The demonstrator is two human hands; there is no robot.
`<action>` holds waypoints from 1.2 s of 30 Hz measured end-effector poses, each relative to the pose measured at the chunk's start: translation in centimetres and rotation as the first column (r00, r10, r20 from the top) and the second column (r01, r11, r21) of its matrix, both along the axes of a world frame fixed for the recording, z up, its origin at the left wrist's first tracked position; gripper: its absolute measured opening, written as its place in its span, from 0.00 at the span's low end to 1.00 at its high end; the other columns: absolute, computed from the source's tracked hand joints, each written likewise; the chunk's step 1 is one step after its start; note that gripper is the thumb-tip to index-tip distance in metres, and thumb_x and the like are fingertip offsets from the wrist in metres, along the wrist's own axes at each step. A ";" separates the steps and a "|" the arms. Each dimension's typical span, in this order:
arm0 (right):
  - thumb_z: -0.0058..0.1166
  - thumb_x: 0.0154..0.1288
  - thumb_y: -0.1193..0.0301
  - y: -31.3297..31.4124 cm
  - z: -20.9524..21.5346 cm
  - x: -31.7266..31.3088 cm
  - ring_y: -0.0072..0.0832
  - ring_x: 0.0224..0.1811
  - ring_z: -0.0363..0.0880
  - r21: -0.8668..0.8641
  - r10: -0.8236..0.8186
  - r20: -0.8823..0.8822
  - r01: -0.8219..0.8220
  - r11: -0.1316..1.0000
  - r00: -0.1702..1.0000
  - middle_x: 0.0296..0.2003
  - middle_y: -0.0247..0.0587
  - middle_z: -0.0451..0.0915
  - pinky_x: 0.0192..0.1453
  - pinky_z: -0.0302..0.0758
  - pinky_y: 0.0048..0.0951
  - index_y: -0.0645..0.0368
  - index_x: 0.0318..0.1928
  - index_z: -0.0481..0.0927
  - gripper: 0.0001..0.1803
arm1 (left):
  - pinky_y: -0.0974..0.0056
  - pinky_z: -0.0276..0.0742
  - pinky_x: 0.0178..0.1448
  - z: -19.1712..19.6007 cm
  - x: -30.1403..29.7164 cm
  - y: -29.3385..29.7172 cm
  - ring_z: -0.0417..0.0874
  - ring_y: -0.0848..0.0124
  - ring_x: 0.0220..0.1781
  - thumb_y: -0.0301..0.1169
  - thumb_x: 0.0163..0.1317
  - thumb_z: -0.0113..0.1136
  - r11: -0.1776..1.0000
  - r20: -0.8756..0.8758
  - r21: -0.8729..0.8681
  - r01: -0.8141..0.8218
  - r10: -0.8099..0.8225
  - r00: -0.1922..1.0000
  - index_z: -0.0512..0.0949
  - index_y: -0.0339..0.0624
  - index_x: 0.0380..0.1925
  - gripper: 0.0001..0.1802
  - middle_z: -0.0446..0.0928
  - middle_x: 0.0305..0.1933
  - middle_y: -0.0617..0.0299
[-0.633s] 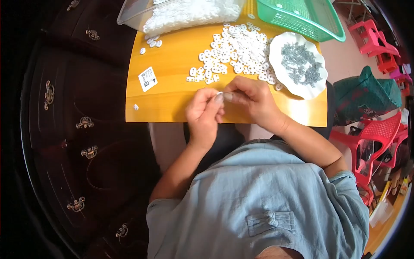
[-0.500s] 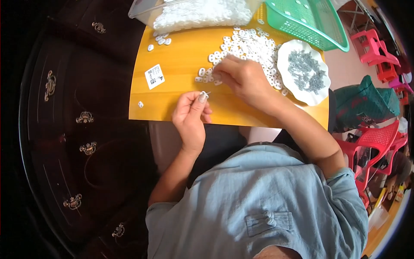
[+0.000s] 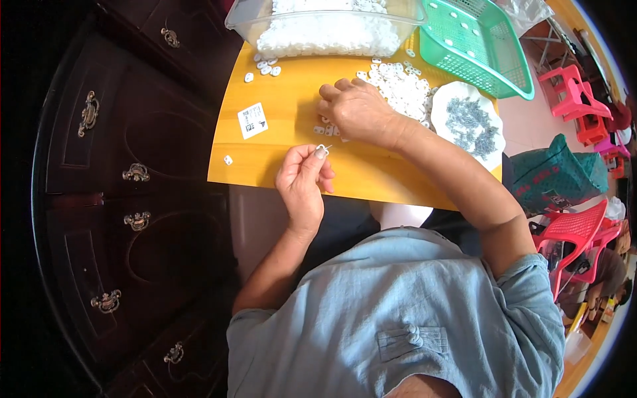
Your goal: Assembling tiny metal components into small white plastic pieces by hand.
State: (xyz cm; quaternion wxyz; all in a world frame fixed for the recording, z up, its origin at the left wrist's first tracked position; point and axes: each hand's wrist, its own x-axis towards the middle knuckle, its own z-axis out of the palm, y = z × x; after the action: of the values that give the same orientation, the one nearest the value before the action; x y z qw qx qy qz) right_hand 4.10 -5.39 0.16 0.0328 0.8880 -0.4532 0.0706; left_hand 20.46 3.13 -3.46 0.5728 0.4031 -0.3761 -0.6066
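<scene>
Between thumb and fingers, my left hand [image 3: 302, 182] pinches a small white two-holed piece [image 3: 322, 149], and a thin sliver sticks out beside it. My right hand [image 3: 358, 113] is curled palm down over a few similar white pieces [image 3: 329, 131] on the yellow table [image 3: 285, 99]. Its fingertips are hidden, so whatever they grip cannot be made out. Just beyond it lies a heap of the white two-holed pieces [image 3: 401, 86]. To the right of that heap, a white scalloped dish [image 3: 489, 158] holds many small, thin grey bits [image 3: 472, 125].
A clear plastic bin [image 3: 325, 30] full of white pieces stands at the table's far edge, beside a green mesh basket [image 3: 494, 69]. A printed card [image 3: 252, 121] lies at left. Dark drawers [image 3: 166, 132] flank the table; red plastic chairs [image 3: 574, 225] and a green bag [image 3: 557, 172] are at right.
My right hand has shifted slightly left and turned over, its fingers now curled down over the white pieces. My left hand keeps its pinch. The whole view has shifted a little.
</scene>
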 end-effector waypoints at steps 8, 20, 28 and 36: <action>0.60 0.51 0.69 0.1 -0.6 -0.2 0.38 0.47 0.78 -0.059 0.001 0.003 -0.001 0.998 1.000 0.40 0.38 0.79 0.50 0.74 0.39 0.57 0.39 0.82 0.13 | 0.75 0.69 0.21 0.2 -0.7 0.3 0.74 0.80 0.22 0.29 0.68 0.58 0.999 0.095 0.008 -0.032 0.031 0.995 0.76 0.35 0.35 0.07 0.76 0.25 0.62; 0.57 0.61 0.70 3.6 1.4 -3.7 0.33 0.33 0.79 0.393 -0.309 0.573 0.077 0.916 0.759 0.32 0.38 0.81 0.41 0.72 0.31 0.60 0.36 0.79 0.07 | 0.75 0.69 0.22 1.3 -1.8 -0.1 0.75 0.79 0.22 0.28 0.68 0.58 1.000 0.058 -0.006 -0.021 0.021 0.998 0.77 0.34 0.35 0.06 0.75 0.24 0.62; 0.56 0.64 0.71 8.3 2.9 -7.3 0.19 0.31 0.75 0.695 -0.690 0.712 -0.265 0.668 0.128 0.29 0.29 0.77 0.39 0.68 0.22 0.59 0.34 0.78 0.05 | 0.73 0.71 0.24 2.8 -6.0 0.1 0.76 0.78 0.23 0.26 0.67 0.59 0.992 0.107 -0.106 0.074 -0.062 0.992 0.76 0.34 0.35 0.06 0.76 0.25 0.62; 0.57 0.64 0.72 9.2 2.8 -8.3 0.19 0.32 0.76 0.670 -0.675 0.733 -0.251 0.699 0.078 0.29 0.29 0.77 0.40 0.69 0.22 0.60 0.34 0.78 0.05 | 0.73 0.72 0.24 3.4 -8.0 0.1 0.76 0.77 0.23 0.26 0.68 0.58 0.991 0.068 -0.099 0.095 -0.089 0.994 0.76 0.34 0.37 0.05 0.77 0.26 0.61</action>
State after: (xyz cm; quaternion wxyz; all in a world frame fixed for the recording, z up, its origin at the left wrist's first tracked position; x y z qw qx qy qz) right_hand -4.18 3.84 2.92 -0.5779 0.4630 -0.4846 0.4656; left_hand 12.41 3.23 -0.10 0.5518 0.3747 -0.4427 -0.5993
